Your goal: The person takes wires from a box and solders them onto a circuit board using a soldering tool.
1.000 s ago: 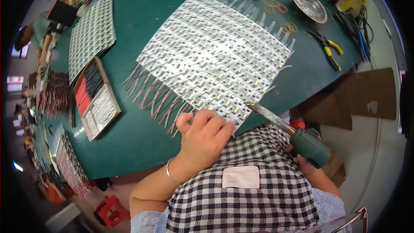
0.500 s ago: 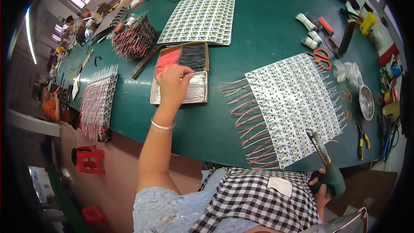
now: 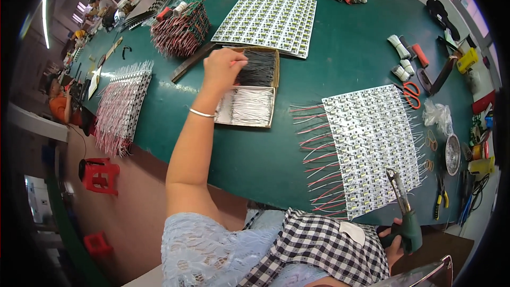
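Note:
My left hand (image 3: 224, 69) reaches over the box of cut wires (image 3: 277, 69), its fingers pinched together above the red wires' place. A little red shows by the fingertips; whether they hold a wire is hidden. Black wires (image 3: 257, 67) lie beside it, and white wires (image 3: 251, 105) fill the nearer box. At the lower right, my right hand (image 3: 392, 244) is wrapped round the green handle of a soldering gun (image 3: 408, 228). Its metal tip points up over the near right part of a white circuit board panel (image 3: 372, 149), which has red and white wires sticking out at its left edge.
Stacked white panels (image 3: 265, 21) lie beyond the boxes. Left of them sit a wired board bundle (image 3: 180, 29) and a dark bar (image 3: 192, 64). Another wired panel (image 3: 125, 106) lies at the left edge. Orange scissors (image 3: 411, 95), a metal bowl (image 3: 452, 154) and pliers (image 3: 441, 196) lie right.
My left hand has moved from over the white wires to the farther box's red wires. The view has shifted somewhat. My right hand still grips the soldering gun.

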Action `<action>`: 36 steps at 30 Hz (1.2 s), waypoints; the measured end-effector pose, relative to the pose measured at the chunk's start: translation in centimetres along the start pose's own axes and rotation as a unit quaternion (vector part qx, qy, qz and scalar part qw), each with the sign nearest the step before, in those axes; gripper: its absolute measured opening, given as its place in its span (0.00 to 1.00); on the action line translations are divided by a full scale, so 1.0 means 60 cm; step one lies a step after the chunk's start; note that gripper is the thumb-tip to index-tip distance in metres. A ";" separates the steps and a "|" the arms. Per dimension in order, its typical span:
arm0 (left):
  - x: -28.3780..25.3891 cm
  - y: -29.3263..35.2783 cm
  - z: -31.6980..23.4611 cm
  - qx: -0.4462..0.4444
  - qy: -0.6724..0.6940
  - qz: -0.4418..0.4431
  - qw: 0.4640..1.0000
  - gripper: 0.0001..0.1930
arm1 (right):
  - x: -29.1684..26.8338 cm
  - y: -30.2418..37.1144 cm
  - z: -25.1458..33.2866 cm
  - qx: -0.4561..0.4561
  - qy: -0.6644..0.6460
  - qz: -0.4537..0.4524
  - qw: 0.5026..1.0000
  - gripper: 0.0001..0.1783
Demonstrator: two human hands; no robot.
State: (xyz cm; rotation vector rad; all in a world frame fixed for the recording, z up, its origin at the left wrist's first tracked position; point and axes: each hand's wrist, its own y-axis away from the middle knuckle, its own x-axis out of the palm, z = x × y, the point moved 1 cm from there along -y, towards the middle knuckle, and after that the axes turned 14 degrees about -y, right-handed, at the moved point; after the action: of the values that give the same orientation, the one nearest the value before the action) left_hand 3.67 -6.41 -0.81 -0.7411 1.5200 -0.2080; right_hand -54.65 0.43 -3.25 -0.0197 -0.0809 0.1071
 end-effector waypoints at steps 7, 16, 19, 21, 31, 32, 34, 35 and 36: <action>-0.037 0.064 -0.038 0.139 0.057 0.156 0.976 0.05 | 0.012 -0.013 -0.005 -0.029 -0.012 0.017 0.999 0.30; -0.035 0.080 -0.092 0.175 -0.067 0.156 0.970 0.03 | 0.026 0.004 -0.011 -0.037 -0.095 0.013 0.995 0.27; -0.034 0.084 -0.093 0.180 -0.040 0.147 0.972 0.03 | 0.026 0.008 -0.008 -0.028 -0.100 0.009 0.995 0.26; -0.033 0.087 -0.090 0.126 -0.016 0.139 0.982 0.02 | 0.026 0.007 -0.004 -0.022 -0.093 0.029 0.995 0.24; -0.041 0.077 -0.104 0.154 -0.048 0.175 0.971 0.05 | 0.025 0.000 -0.012 -0.026 -0.098 0.030 0.994 0.22; -0.043 0.075 -0.106 0.157 -0.049 0.174 0.971 0.05 | 0.025 0.001 -0.014 -0.023 -0.101 0.027 0.994 0.22; -0.048 0.072 -0.109 0.171 -0.054 0.129 0.975 0.04 | 0.022 0.001 -0.015 -0.025 -0.093 0.033 0.995 0.22; -0.049 0.071 -0.110 0.168 -0.059 0.139 0.974 0.04 | 0.022 0.002 -0.015 -0.021 -0.083 0.038 0.996 0.22; -0.050 0.071 -0.111 0.159 -0.073 0.139 0.975 0.04 | 0.021 0.002 -0.014 -0.020 -0.086 0.036 0.995 0.22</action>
State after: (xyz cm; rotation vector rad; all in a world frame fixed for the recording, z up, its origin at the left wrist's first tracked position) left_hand -4.22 -3.50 0.06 -0.2782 1.3896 -0.1755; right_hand -53.35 0.68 -4.01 -0.0538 -0.2543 0.1799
